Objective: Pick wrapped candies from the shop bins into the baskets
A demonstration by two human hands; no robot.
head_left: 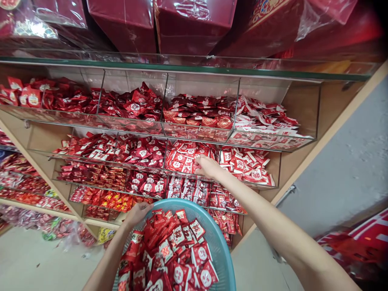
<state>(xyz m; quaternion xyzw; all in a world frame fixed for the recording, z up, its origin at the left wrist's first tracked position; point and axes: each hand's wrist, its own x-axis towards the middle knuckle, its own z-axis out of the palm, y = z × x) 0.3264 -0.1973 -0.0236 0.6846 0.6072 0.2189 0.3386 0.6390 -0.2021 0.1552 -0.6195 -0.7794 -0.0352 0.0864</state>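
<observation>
Basket (223, 247) in left hand (138, 214), right (209, 167) touching packets (179, 157)

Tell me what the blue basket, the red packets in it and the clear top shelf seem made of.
Blue basket: most likely plastic, smooth satin finish, judging by its even colour and perforated wall.
Red packets: probably plastic film or foil, fairly glossy, as their creased surfaces catch light.
Clear top shelf: likely smooth glass, given its green-tinted edge, though acrylic is possible.

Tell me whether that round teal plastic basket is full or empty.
Not empty, well filled: small red-and-white wrapped packets lie piled inside the basket, hiding its bottom.
</observation>
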